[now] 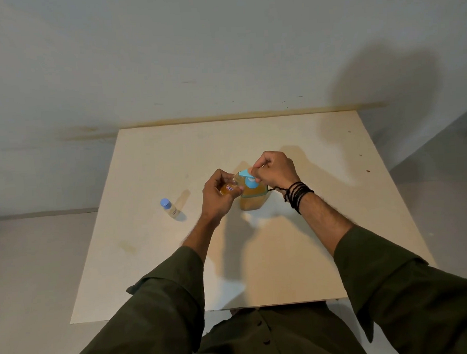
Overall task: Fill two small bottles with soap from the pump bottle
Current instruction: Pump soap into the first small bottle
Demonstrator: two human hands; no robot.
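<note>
1. The left hand (218, 195) grips a small bottle (229, 189) and holds it tipped, with its mouth up against the blue spout of the pump bottle (253, 196).
2. The right hand (273, 171) rests on the pump top with its fingers curled. It looks like it is pressing the pump down. I cannot tell if it holds something small as well.
3. The pump bottle stands near the middle of the table (284, 268). It has orange-brown soap in it.
4. To do this step well, keep the small bottle's mouth right under the spout so no soap drips onto the table.
5. Press the pump slowly and all the way down, then let it come up before the next press.
6. Hold the small bottle firmly so it does not slip off the spout. Stop before the soap reaches the top.
7. The small bottle in the hand looks partly full of orange soap, so I think this one is being filled now.
8. Count: one pump bottle.
9. Count: two small bottles. One is in the left hand. The other small bottle (171, 209), with a blue cap, stands on the table well to the left and looks clear inside.
10. Count: two hands, one table.
</note>
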